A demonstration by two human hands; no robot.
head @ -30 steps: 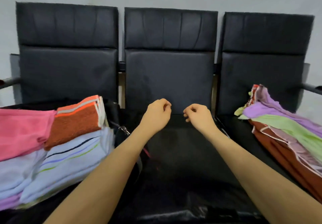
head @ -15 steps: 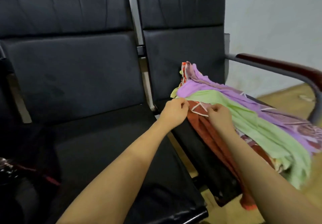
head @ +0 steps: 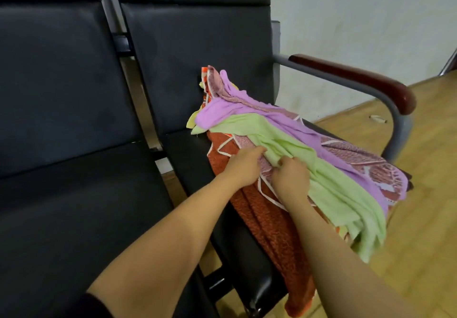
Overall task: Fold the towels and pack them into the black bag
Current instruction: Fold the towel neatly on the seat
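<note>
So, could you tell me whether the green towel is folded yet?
Not folded: the green towel lies rumpled and spread along the pile, its end hanging off the seat.

Bare forearms, dark left sleeve [head: 99,305]

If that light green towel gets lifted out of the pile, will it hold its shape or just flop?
Probably flop: the light green towel already drapes in soft folds over the seat edge. It looks thin, so likely light. It lies tangled under the purple towel, so that one may drag along as both hands, left hand and right hand, pull.
</note>
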